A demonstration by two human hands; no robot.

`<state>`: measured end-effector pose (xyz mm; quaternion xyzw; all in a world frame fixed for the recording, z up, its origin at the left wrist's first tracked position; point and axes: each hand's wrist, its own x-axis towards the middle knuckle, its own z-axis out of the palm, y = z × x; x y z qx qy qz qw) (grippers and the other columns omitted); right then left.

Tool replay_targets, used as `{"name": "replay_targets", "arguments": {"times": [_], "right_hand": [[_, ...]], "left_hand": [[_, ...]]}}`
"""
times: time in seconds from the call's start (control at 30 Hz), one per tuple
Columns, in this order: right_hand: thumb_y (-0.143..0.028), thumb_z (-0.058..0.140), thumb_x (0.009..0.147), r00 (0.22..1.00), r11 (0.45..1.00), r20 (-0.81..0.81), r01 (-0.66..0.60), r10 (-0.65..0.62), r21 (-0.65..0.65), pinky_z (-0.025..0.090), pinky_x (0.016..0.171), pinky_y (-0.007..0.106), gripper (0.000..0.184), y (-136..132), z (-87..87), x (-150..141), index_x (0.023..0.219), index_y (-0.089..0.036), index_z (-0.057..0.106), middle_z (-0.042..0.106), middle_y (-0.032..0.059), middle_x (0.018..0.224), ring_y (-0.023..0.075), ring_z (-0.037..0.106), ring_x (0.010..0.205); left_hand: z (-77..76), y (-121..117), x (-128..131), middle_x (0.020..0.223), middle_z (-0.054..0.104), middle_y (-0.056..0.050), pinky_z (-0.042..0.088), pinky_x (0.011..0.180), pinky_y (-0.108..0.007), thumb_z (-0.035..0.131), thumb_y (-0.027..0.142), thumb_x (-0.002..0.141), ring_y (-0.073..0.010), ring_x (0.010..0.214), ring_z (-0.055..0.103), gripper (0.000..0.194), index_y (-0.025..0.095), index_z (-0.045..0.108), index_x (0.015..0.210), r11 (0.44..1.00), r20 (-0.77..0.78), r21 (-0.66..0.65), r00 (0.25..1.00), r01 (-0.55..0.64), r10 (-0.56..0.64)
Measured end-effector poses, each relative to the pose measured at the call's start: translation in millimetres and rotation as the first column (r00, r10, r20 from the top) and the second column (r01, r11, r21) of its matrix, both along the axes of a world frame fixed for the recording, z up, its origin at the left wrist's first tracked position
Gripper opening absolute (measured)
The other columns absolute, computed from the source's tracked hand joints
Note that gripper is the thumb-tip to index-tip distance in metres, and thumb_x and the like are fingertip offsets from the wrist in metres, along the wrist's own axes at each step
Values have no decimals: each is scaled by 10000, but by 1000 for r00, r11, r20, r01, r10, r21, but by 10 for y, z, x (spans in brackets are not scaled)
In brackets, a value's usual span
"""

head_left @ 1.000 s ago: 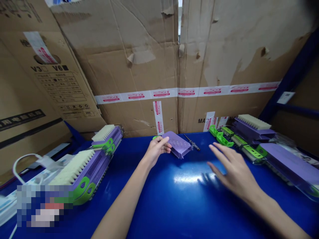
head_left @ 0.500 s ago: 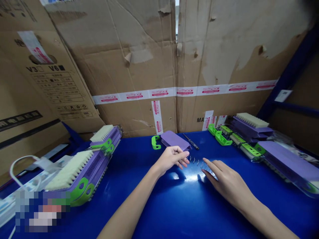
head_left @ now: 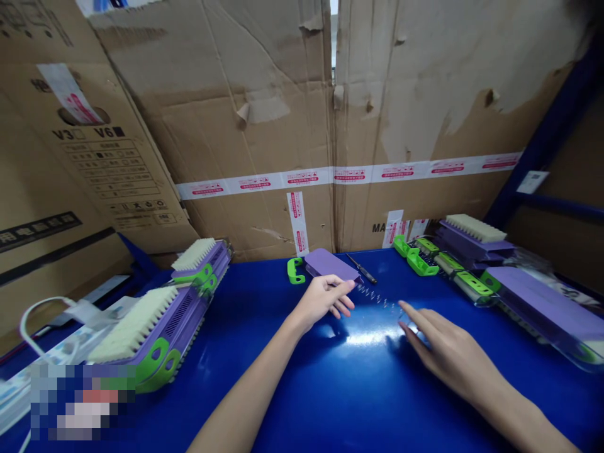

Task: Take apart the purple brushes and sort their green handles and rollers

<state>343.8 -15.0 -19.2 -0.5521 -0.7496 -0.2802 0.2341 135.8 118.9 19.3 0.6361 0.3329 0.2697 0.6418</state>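
Observation:
A thin, shiny coiled wire (head_left: pixel 378 299), like a loose spring, stretches above the blue table between my two hands. Its left end runs to the closed fingers of my left hand (head_left: pixel 325 299), where the grip itself is partly hidden. At the other end, thumb and forefinger of my right hand (head_left: pixel 438 340) are closed about the coil. Just behind my left hand lies a flat purple plastic case (head_left: pixel 331 265). A green bracket-shaped piece (head_left: pixel 295 270) sits to its left, and a dark screwdriver-like tool (head_left: pixel 362 268) to its right.
Purple, green and cream brush-like units (head_left: pixel 155 327) line the left side, near a white power strip (head_left: pixel 42 371). More purple housings (head_left: pixel 542 308) and green parts (head_left: pixel 421 262) lie on the right. Cardboard (head_left: pixel 255 138) walls the back of the blue table (head_left: pixel 368 402).
My right hand has moved right and slightly down, drawing the coiled wire out longer. My left hand has barely moved, and the things on the table stay in place.

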Motion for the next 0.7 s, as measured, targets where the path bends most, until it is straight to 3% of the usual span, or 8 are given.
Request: {"name": "replay_targets", "arguments": {"times": [0.13,0.33,0.57,0.7], "right_hand": [[-331,372,941,963,963,36,269,-268,-7,501,579,323,378,0,-113,432,1132,-61,556,653,110,801,223,640,662],[-304,353,938,834,810,128,552,-537,-200,498,561,326,343,-121,-83,775,1059,-87,589,677,137,866,244,664,685],[-268,318,936,723,672,227,690,-652,-269,452,462,319,322,-151,-108,789,1073,-113,564,624,90,732,246,650,595],[-266,309,938,720,698,254,692,-646,-184,396,408,295,350,-153,-60,751,1111,-98,563,582,95,729,226,622,532]], "left_hand": [[32,116,-86,585,645,-38,397,367,-166,638,602,695,-121,446,599,475,147,529,775,986,69,26,985,-163,161],[24,278,-239,534,608,-12,364,355,-162,647,616,667,-102,404,558,492,144,531,747,935,123,47,931,-352,344],[19,429,-420,484,565,12,329,353,-166,646,634,641,-86,377,505,507,150,535,745,861,149,71,859,-503,490],[-11,518,-525,483,548,22,302,355,-170,632,631,651,-83,374,490,494,156,524,734,829,123,119,837,-546,533]]}}
